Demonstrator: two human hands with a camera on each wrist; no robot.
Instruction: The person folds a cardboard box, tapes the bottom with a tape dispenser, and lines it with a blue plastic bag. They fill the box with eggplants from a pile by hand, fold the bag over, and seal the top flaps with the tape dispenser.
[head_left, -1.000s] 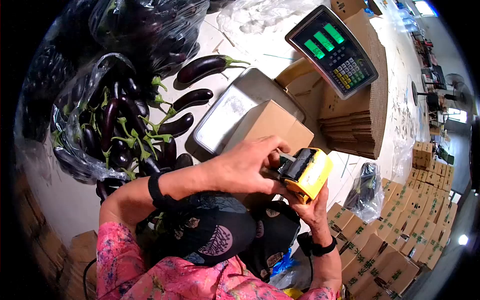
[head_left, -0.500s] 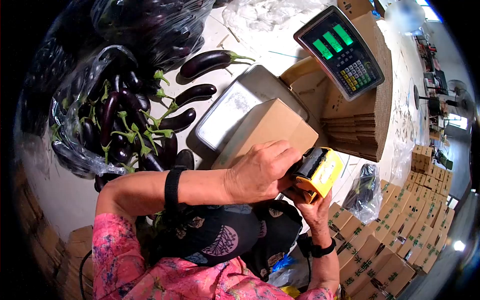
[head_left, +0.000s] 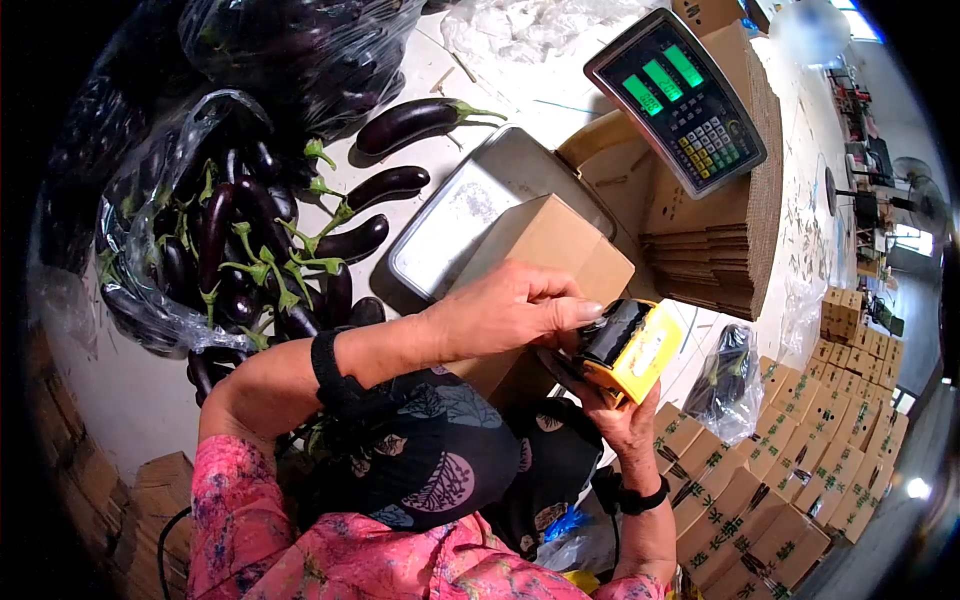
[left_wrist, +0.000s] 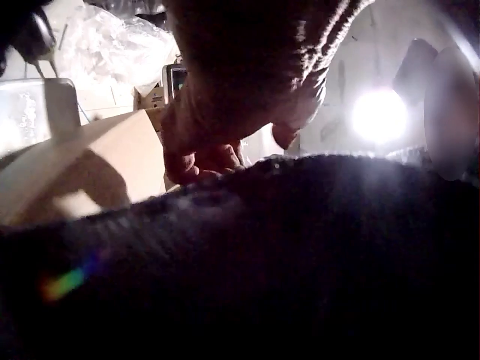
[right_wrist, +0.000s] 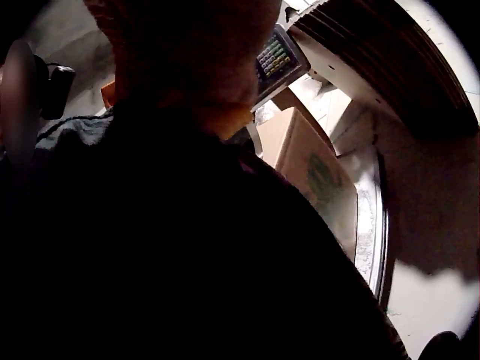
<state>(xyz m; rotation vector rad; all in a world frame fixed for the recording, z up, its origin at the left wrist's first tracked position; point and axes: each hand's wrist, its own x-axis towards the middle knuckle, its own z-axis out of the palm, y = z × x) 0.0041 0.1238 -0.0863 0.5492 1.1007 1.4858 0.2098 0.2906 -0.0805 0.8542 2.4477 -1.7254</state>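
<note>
A yellow tape dispenser (head_left: 642,352) with a black part on its left side is held from below by my right hand (head_left: 625,418), fingers curled round it. My left hand (head_left: 505,312) reaches across from the left, its thumb at the dispenser's black part and its fingers bent; some fingertips are hidden. Just behind both hands a closed brown carton (head_left: 560,245) rests on the metal scale tray (head_left: 435,225). In the left wrist view the left hand (left_wrist: 240,82) is dark, with curled fingers beside the carton (left_wrist: 112,161). The right hand (right_wrist: 195,60) is mostly shadow in the right wrist view.
Eggplants (head_left: 215,235) spill from a clear bag at the left, several lying loose near the tray. The scale's lit display (head_left: 675,105) stands behind, beside flattened cardboard (head_left: 735,215). Printed cartons (head_left: 760,500) fill the lower right, near a bagged bundle (head_left: 722,380).
Against half a second ago, my left hand has moved slightly up and left and turned, its thumb now stretched towards the dispenser. My right hand and the dispenser have barely shifted.
</note>
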